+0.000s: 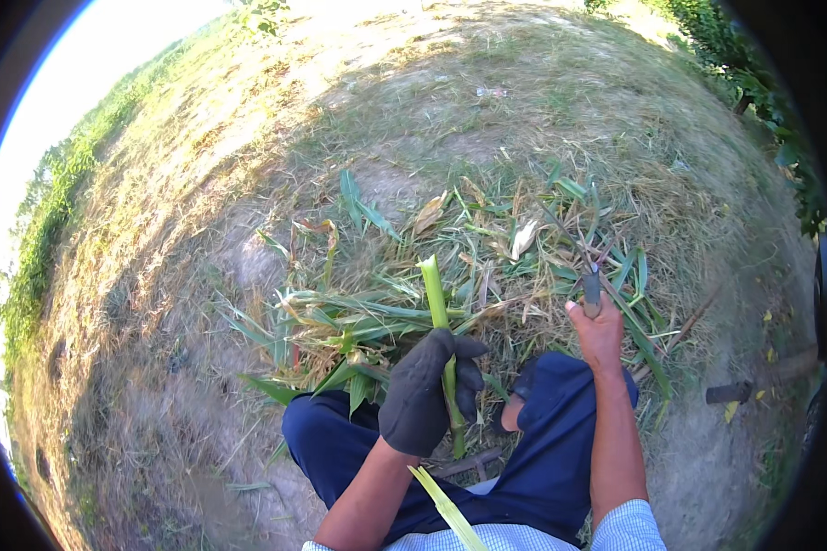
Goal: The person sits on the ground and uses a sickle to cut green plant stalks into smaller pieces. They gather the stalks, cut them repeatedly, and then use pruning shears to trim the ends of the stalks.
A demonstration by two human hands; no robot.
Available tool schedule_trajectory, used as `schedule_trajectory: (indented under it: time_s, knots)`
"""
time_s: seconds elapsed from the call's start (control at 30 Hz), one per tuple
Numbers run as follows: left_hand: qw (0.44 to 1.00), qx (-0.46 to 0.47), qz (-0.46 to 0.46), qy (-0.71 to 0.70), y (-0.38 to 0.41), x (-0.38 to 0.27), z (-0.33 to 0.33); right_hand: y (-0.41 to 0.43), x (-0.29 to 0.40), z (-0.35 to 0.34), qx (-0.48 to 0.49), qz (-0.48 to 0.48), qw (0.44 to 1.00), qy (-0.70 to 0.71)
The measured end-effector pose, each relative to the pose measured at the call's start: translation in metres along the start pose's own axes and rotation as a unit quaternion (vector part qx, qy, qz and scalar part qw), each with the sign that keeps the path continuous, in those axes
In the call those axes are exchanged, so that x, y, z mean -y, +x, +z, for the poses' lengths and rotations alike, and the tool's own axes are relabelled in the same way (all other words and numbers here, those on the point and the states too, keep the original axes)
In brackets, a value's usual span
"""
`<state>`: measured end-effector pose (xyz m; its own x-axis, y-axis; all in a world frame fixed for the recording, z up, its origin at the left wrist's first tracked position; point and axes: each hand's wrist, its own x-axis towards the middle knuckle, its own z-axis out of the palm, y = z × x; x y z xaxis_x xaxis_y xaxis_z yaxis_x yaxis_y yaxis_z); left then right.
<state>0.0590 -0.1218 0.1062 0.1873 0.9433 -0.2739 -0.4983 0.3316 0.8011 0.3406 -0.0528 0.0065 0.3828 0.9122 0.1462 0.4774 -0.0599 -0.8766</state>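
My left hand, in a dark glove, is closed around a thick green plant stalk, which stands nearly upright with a pale cut upper end. Bare, my right hand grips the grey handle of a tool, likely a knife or sickle; its thin, dark blade points up and away and is hard to make out against the leaves. A split pale-green stalk piece lies across my lap near the shirt. Cut green leaves and stalks lie in front of my knees.
Dry husks and loose leaves cover the ground ahead. A wooden piece lies between my legs. At the right is a dark cylindrical end of a bar. Leafy shrubs edge the upper right, and a clear plastic scrap lies farther off.
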Motion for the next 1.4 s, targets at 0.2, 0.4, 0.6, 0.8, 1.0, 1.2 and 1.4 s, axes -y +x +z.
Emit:
schedule_trajectory:
  time_s: [0.2, 0.4, 0.6, 0.8, 1.0, 1.2, 1.4]
  knots:
    - [0.990, -0.039, 0.078, 0.114, 0.006, 0.007, 0.002, 0.000, 0.008, -0.003, 0.014, 0.021, 1.000, -0.007]
    - [0.985, -0.015, 0.040, 0.165, 0.001, -0.004, 0.007, 0.001, 0.005, -0.004, 0.018, 0.021, 0.999, -0.019]
    - [0.987, 0.076, 0.025, 0.142, -0.006, -0.009, -0.001, 0.002, 0.009, -0.007, 0.021, 0.019, 0.999, -0.041]
    - [0.938, 0.316, 0.075, 0.120, -0.027, -0.018, -0.003, 0.001, 0.012, -0.007, 0.017, 0.018, 0.999, -0.047]
    - [0.807, 0.521, 0.113, 0.253, -0.035, -0.055, 0.001, 0.001, 0.004, -0.005, 0.008, -0.001, 1.000, -0.028]
    - [0.797, 0.545, 0.151, 0.210, -0.043, -0.081, 0.008, 0.001, -0.002, -0.003, 0.011, -0.013, 1.000, -0.008]
    - [0.756, 0.554, 0.248, 0.246, -0.043, -0.100, 0.006, -0.004, 0.015, -0.002, 0.015, -0.003, 1.000, -0.013]
